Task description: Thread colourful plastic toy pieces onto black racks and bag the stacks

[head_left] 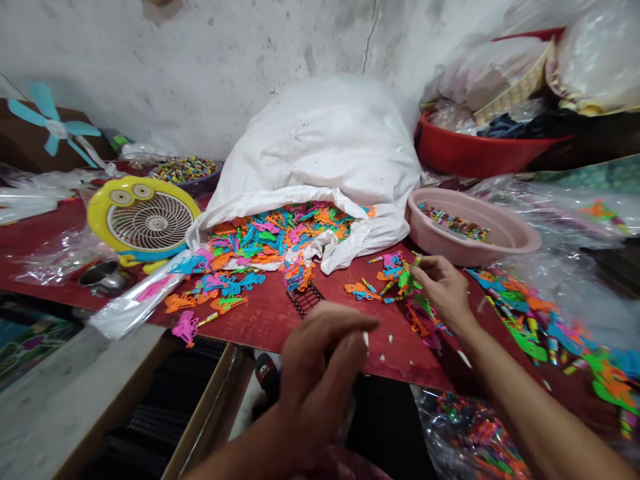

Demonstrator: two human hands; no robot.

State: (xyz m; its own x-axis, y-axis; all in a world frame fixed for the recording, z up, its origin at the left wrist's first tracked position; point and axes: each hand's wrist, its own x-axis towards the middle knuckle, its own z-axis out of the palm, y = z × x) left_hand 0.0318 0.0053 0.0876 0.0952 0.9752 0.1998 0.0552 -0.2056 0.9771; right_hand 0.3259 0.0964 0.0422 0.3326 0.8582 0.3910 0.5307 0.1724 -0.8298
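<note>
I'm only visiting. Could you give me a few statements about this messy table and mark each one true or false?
1. The white sack lies open, and coloured plastic pieces spill from it onto the red table. True.
2. The right hand rests inside the pink basin. False: it is in front of the basin, pinching pieces from a small heap on the table.
3. The yellow fan sits to the left of the sack. True.
4. The pink basin is full to the brim. False: only a few small pieces lie in it.
5. The left hand grips the fan. False: it hovers at the near table edge, well away from the fan.
</note>
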